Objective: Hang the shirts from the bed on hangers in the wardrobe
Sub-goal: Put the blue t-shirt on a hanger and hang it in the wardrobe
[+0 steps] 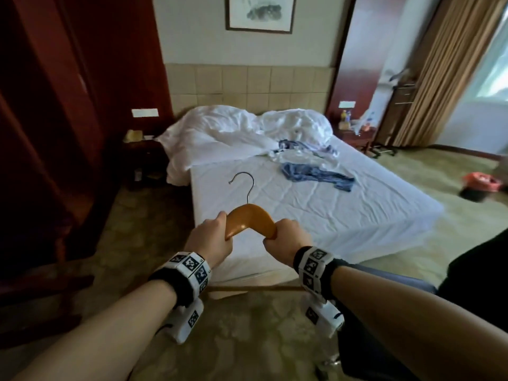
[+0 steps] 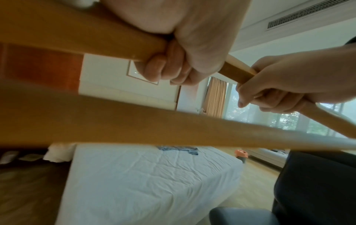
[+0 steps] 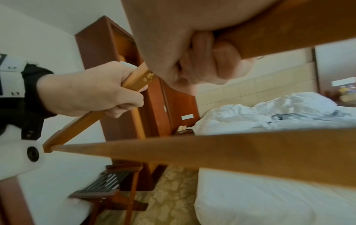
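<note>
A wooden hanger (image 1: 248,219) with a metal hook (image 1: 245,185) is held up in front of the bed's near corner. My left hand (image 1: 211,237) grips its left arm and my right hand (image 1: 286,237) grips its right arm; the left wrist view shows both fists curled round the hanger (image 2: 119,41), and its lower bar (image 2: 173,129) crosses below them. On the bed (image 1: 343,215) lies a crumpled blue shirt (image 1: 316,176), with a white garment (image 1: 299,158) and a blue-white one (image 1: 291,145) behind it. The dark red wardrobe (image 1: 63,105) stands at the left.
A rumpled white duvet (image 1: 242,127) covers the head of the bed. Nightstands (image 1: 145,158) flank it. A wooden luggage rack (image 3: 113,190) stands by the wardrobe. An orange object (image 1: 482,182) lies on the carpet at right, and a dark chair (image 2: 240,216) is near my right side.
</note>
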Tool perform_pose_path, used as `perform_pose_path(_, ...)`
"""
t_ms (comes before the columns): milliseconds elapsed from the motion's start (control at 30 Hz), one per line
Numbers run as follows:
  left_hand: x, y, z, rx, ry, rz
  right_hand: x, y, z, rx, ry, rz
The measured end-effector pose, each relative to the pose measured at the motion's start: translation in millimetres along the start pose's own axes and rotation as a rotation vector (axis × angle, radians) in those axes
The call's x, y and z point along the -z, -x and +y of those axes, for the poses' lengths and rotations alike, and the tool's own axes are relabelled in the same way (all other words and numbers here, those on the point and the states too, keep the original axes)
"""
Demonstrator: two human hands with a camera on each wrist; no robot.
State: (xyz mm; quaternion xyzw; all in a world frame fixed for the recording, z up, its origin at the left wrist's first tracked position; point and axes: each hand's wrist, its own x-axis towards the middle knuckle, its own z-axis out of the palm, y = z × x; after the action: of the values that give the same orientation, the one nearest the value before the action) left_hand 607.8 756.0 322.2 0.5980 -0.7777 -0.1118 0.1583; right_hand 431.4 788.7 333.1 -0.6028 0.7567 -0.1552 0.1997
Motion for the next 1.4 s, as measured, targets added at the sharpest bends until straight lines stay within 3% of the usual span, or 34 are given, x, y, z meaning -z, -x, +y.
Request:
perform_pose_path(500, -129, -256, 140, -0.299, 0.022, -0.201, 68, -202, 173, -0.275, -0.035, 0.073)
perform_pose_path(800, -170, -432, 223, -0.361, -0.109, -0.248, 121, -370, 253, -0.31, -0.128, 0.098)
perform_pose_path(1167, -250, -584, 290, -0.398, -0.031, -0.324, 165, -511, 339, -0.392, -0.046, 0.08)
perform_pose_path(1400, -310, -713, 328, -0.452, 0.006, -0.361, 195, -629, 388, -0.468, -0.041, 0.076)
